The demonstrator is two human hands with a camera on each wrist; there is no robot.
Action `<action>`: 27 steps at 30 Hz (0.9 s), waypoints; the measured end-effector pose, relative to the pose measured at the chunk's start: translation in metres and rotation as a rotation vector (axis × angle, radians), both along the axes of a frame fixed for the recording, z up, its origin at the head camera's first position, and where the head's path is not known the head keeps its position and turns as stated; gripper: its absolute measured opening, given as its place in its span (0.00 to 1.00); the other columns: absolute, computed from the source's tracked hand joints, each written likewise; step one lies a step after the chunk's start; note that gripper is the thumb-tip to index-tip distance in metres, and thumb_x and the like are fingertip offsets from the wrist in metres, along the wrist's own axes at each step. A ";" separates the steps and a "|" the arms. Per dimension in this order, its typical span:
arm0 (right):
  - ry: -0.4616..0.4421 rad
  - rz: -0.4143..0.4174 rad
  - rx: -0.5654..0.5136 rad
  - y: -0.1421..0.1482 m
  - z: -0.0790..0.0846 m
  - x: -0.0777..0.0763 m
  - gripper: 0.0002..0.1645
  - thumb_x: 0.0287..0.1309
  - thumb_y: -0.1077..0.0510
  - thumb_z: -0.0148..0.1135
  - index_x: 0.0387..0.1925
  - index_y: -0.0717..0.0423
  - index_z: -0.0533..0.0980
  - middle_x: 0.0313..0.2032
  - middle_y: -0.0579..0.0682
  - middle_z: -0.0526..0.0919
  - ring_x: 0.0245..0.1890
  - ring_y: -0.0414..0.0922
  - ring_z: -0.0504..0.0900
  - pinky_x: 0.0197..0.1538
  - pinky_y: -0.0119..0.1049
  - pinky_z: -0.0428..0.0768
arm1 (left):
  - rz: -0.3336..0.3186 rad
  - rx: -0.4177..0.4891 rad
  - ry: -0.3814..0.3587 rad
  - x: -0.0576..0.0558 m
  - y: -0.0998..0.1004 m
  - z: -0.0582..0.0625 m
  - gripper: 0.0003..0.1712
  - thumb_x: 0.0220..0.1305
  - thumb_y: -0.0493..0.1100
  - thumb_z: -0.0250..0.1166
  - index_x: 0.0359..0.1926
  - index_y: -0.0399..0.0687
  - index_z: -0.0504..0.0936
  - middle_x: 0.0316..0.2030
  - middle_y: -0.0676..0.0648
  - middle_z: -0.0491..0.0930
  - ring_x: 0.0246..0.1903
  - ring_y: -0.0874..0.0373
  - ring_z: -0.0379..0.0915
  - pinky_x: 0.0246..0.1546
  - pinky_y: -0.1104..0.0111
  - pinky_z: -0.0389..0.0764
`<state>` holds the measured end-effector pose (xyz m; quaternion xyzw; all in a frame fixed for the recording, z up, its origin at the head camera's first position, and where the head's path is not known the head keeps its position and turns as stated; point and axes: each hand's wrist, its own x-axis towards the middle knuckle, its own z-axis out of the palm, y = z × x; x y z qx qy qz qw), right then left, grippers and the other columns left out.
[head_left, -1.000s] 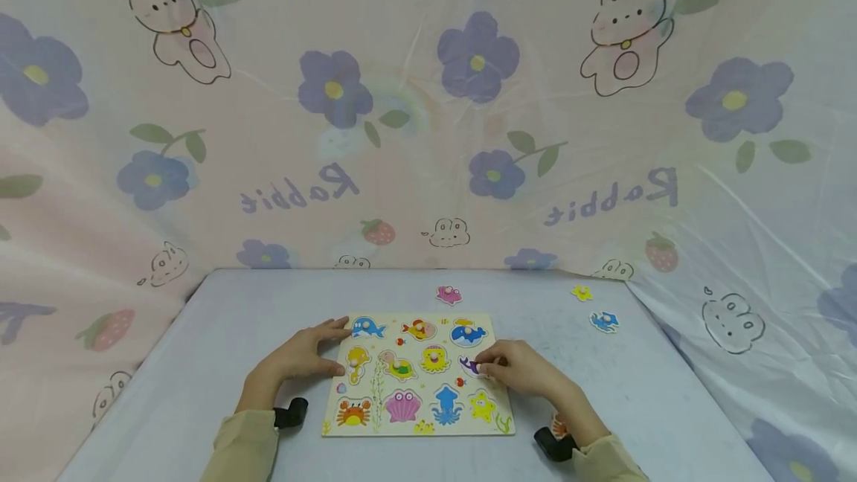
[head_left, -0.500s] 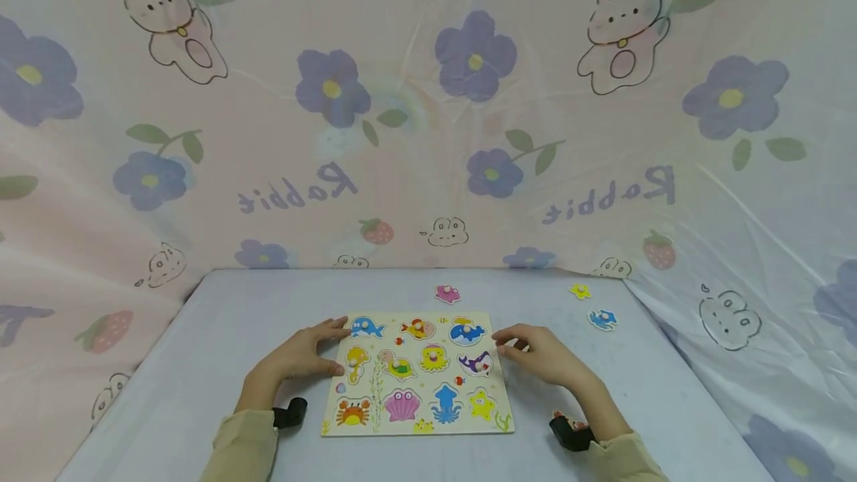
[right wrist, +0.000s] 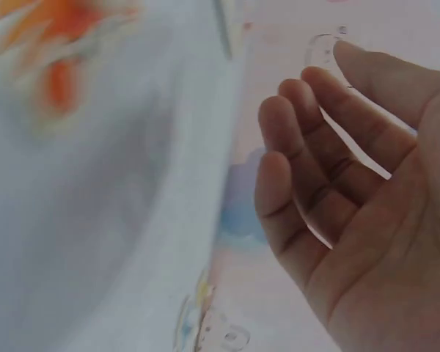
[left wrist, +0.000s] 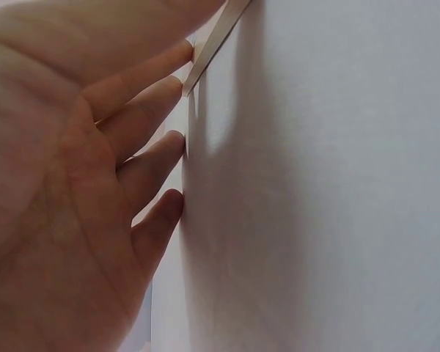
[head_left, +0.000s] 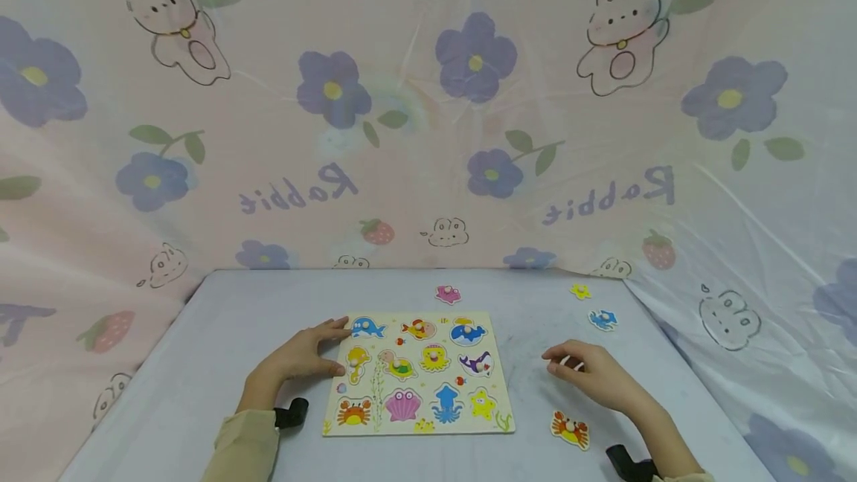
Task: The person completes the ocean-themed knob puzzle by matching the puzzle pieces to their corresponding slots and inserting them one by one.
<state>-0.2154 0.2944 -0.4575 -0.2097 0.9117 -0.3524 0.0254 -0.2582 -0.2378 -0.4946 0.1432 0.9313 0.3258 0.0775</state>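
Note:
A wooden sea-animal puzzle board (head_left: 418, 385) lies flat on the table. My left hand (head_left: 301, 354) rests at its left edge, fingers and thumb spread; in the left wrist view the fingertips (left wrist: 174, 202) touch the table and the board's edge. The purple whale piece (head_left: 476, 364) sits at its place on the board's right side, its knob showing. To the right of the board, my right hand (head_left: 596, 374) hovers with loosely bent fingers and holds nothing. Nearest to it is an orange crab piece (head_left: 570, 430) on the table, blurred in the right wrist view.
Beyond the board lies a pink piece (head_left: 448, 294). A yellow star-like piece (head_left: 580, 291) and a blue piece (head_left: 603, 320) lie at the back right. A printed curtain (head_left: 402, 132) hangs behind the table (head_left: 268, 303).
My right hand has let go of the purple whale piece and moved right, off the board. The crab piece has come into full view. The left hand stays put.

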 end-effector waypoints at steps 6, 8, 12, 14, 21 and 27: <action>-0.065 0.069 -0.014 0.022 -0.016 0.017 0.12 0.70 0.53 0.67 0.48 0.54 0.85 0.41 0.43 0.87 0.34 0.32 0.80 0.35 0.31 0.82 | -0.006 -0.011 0.004 0.000 0.000 0.001 0.45 0.51 0.52 0.82 0.70 0.47 0.78 0.79 0.44 0.61 0.79 0.35 0.48 0.75 0.31 0.46; -0.066 0.108 -0.025 0.027 -0.021 0.022 0.11 0.69 0.54 0.68 0.47 0.54 0.85 0.40 0.41 0.86 0.34 0.32 0.79 0.34 0.31 0.81 | -0.006 -0.009 0.005 0.000 0.000 0.001 0.45 0.51 0.52 0.82 0.70 0.47 0.78 0.79 0.44 0.61 0.79 0.35 0.47 0.75 0.31 0.45; -0.030 0.188 -0.046 0.031 -0.032 0.028 0.06 0.67 0.58 0.69 0.44 0.53 0.85 0.38 0.38 0.84 0.33 0.31 0.79 0.31 0.31 0.81 | 0.000 -0.003 0.003 0.001 0.001 0.001 0.45 0.51 0.52 0.82 0.70 0.47 0.78 0.78 0.44 0.62 0.79 0.35 0.47 0.75 0.32 0.45; -0.015 0.207 -0.049 0.031 -0.035 0.029 0.05 0.66 0.59 0.69 0.43 0.52 0.85 0.37 0.36 0.84 0.32 0.30 0.79 0.30 0.31 0.80 | 0.002 0.006 0.004 0.001 0.000 0.001 0.45 0.51 0.51 0.83 0.70 0.47 0.78 0.78 0.44 0.62 0.79 0.35 0.48 0.75 0.31 0.45; 0.030 0.261 -0.049 0.029 -0.043 0.033 0.04 0.66 0.62 0.69 0.41 0.51 0.85 0.34 0.34 0.82 0.30 0.29 0.76 0.27 0.29 0.79 | 0.001 0.018 0.004 0.002 0.002 0.002 0.45 0.51 0.51 0.83 0.70 0.47 0.78 0.78 0.44 0.62 0.79 0.35 0.48 0.74 0.30 0.46; 0.126 0.308 -0.067 0.030 -0.050 0.035 0.08 0.62 0.66 0.71 0.38 0.50 0.84 0.34 0.39 0.83 0.29 0.28 0.77 0.25 0.28 0.78 | -0.001 0.031 -0.001 0.003 0.003 0.004 0.45 0.51 0.51 0.83 0.70 0.46 0.78 0.78 0.43 0.62 0.79 0.35 0.47 0.74 0.30 0.46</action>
